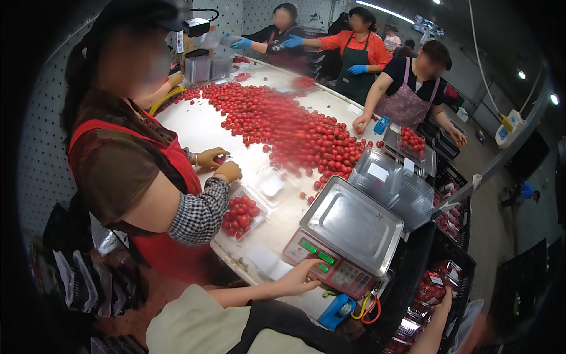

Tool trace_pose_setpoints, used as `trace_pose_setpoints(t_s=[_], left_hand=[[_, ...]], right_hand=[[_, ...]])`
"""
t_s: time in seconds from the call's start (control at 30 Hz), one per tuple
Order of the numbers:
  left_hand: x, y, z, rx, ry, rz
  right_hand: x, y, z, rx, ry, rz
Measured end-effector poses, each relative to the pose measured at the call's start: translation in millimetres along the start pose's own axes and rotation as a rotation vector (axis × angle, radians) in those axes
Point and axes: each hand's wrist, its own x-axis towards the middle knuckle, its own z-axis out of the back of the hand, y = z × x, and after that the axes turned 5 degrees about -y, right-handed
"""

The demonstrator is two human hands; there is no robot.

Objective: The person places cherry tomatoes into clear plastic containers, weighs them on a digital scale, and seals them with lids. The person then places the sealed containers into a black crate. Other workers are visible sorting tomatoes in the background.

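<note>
My left hand (300,278) is at the front edge of a red digital scale (351,230), its fingers apart beside the lit displays, holding nothing. The scale's steel pan bears only a small green tomato calyx. At the lower right, my right hand (443,302) grips the side of a clear plastic box of cherry tomatoes (430,287) in a black crate (465,283) with more filled boxes. A blue tape dispenser (336,311) and scissors with red and yellow handles (368,308) lie below the scale.
A heap of cherry tomatoes (327,144) spreads over the white table (185,118). Stacked empty plastic boxes (393,181) stand behind the scale. To the left, a co-worker in a red apron handles something above an open box of tomatoes (241,214). Several co-workers stand across the table.
</note>
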Motion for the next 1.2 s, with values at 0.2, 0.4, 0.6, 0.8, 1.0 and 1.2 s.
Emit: trace_pose_setpoints(t_s=[0.2,0.4,0.6,0.8,1.0,1.2], left_hand=[[-4,4,-6,-0.048,0.052,0.086],[6,4,-4,0.045,0.041,-0.041],[9,-1,-8,0.123,0.096,-0.082],[2,-14,-20,0.277,0.209,-0.176],[10,-25,-21,0.385,0.286,-0.296],[106,-19,-4,0.391,-0.030,-0.416]], right_hand=[[8,-1,-5,-0.341,-0.086,-0.030],[48,9,-10,-0.816,-0.150,-0.019],[-24,16,-21,-0.660,0.230,0.415],[-164,-42,-29,-0.941,0.194,1.114],[-224,-106,-48,-1.259,-0.022,1.046],[-228,-122,-59,-1.313,-0.294,1.133]])
